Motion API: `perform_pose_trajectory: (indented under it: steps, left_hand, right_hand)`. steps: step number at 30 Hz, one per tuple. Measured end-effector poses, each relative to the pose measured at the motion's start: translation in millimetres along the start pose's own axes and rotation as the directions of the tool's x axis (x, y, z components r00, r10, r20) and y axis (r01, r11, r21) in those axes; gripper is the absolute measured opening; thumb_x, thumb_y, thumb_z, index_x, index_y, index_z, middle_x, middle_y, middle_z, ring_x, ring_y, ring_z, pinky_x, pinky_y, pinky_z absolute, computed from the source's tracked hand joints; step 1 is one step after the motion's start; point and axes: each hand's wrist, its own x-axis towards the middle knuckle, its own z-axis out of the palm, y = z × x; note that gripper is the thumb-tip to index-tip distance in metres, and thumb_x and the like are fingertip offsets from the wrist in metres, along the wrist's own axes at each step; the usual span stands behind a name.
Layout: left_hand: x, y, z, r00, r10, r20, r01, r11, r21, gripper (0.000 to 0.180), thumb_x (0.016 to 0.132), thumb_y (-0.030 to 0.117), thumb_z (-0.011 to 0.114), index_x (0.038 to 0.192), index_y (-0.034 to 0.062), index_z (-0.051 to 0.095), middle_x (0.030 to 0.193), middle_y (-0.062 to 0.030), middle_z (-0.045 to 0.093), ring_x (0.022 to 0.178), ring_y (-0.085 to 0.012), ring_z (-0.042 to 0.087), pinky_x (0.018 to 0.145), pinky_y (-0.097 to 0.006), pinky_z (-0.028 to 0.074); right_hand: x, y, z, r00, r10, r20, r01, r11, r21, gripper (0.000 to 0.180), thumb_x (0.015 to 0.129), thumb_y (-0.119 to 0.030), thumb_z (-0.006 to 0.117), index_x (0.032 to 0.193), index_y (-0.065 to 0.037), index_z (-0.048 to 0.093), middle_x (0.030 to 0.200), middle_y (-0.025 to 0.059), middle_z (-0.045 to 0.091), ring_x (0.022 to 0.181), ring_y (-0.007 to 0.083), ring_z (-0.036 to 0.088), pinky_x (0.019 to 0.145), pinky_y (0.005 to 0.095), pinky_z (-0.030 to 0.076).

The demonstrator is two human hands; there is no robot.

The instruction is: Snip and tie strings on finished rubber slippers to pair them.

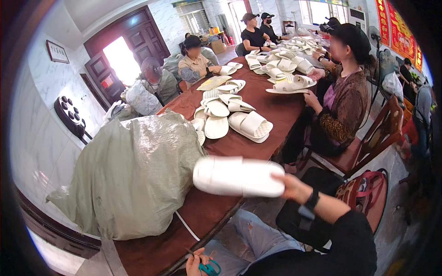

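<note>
My right hand (295, 188) grips a white slide slipper (237, 176) by one end and holds it up over the table's near edge. The slipper is smeared by motion. Low in the view, close to my lap, my left hand (195, 264) is closed round small scissors with teal handles (211, 267); a dark blade tip sticks out above the fingers. Past the held slipper, a heap of cream slippers (250, 126) lies on the brown-covered table (276, 148). To the left, a big pale green woven sack (133, 177) rests on the table.
On the right, a co-worker (347, 92) holds a cream sandal (292, 85) in both hands. More people sit along the table's far part around a larger pile of slippers (281, 62). A wooden chair (382, 129) stands at the right, and a fan (151, 71) at the left.
</note>
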Motion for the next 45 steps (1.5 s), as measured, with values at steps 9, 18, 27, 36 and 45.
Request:
perform_pose_trajectory:
  steps: [9, 18, 27, 36, 45]
  left_hand:
    - [-12, -18, -14, 0.988, 0.113, -0.102, -0.113, 0.994, 0.008, 0.031, 0.098, 0.024, 0.043, 0.112, -0.0030, 0.050, 0.082, -0.0027, 0.046, 0.073, -0.0110, 0.044, 0.068, -0.025, 0.037]
    - [-41, -26, -36, 0.881, -0.017, -0.473, -0.007, 0.999, -0.049, 0.020, 0.096, 0.016, 0.047, 0.079, 0.0080, 0.041, 0.065, -0.0029, 0.042, 0.063, -0.0157, 0.042, 0.066, -0.033, 0.039]
    - [-51, -4, -22, 0.811, 0.049, -0.583, -0.054, 0.999, 0.009, 0.023, 0.095, 0.017, 0.049, 0.075, 0.0074, 0.042, 0.063, -0.0028, 0.044, 0.059, -0.0144, 0.042, 0.061, -0.031, 0.040]
    - [-49, 8, 5, 0.795, -0.020, -0.607, -0.051, 0.994, -0.099, 0.022, 0.096, 0.017, 0.048, 0.076, 0.0073, 0.045, 0.063, -0.0015, 0.043, 0.059, -0.0129, 0.041, 0.058, -0.028, 0.038]
    - [-44, 0, -3, 0.799, 0.042, -0.600, -0.041, 0.999, 0.016, 0.023, 0.096, 0.017, 0.048, 0.075, 0.0068, 0.045, 0.064, -0.0024, 0.044, 0.060, -0.0136, 0.043, 0.060, -0.028, 0.037]
  right_hand:
    - [140, -181, 99, 0.939, -0.340, 0.050, 0.343, 0.938, -0.057, 0.055, 0.095, -0.039, 0.044, 0.130, 0.002, 0.033, 0.130, 0.0256, 0.042, 0.123, 0.0350, 0.042, 0.098, 0.0539, 0.040]
    - [149, -55, 31, 0.979, -0.022, -0.200, 0.040, 0.996, 0.084, 0.081, 0.085, -0.032, 0.065, 0.141, -0.005, 0.013, 0.141, 0.0245, 0.027, 0.124, 0.0356, 0.041, 0.094, 0.0480, 0.046]
    - [204, -121, 17, 0.846, -0.354, -0.398, 0.411, 0.909, 0.064, 0.101, 0.071, -0.044, 0.076, 0.142, -0.007, 0.014, 0.142, 0.0230, 0.024, 0.127, 0.0401, 0.033, 0.093, 0.0511, 0.044]
    - [214, -197, -45, 0.744, -0.513, -0.428, 0.481, 0.856, -0.189, 0.041, 0.090, -0.032, 0.057, 0.116, -0.002, 0.047, 0.091, 0.0156, 0.060, 0.078, 0.0269, 0.063, 0.064, 0.0378, 0.058]
    - [210, -192, -24, 0.821, -0.504, -0.270, 0.427, 0.854, -0.297, 0.036, 0.095, -0.025, 0.046, 0.120, 0.001, 0.045, 0.099, 0.0145, 0.060, 0.086, 0.0296, 0.062, 0.067, 0.0367, 0.058]
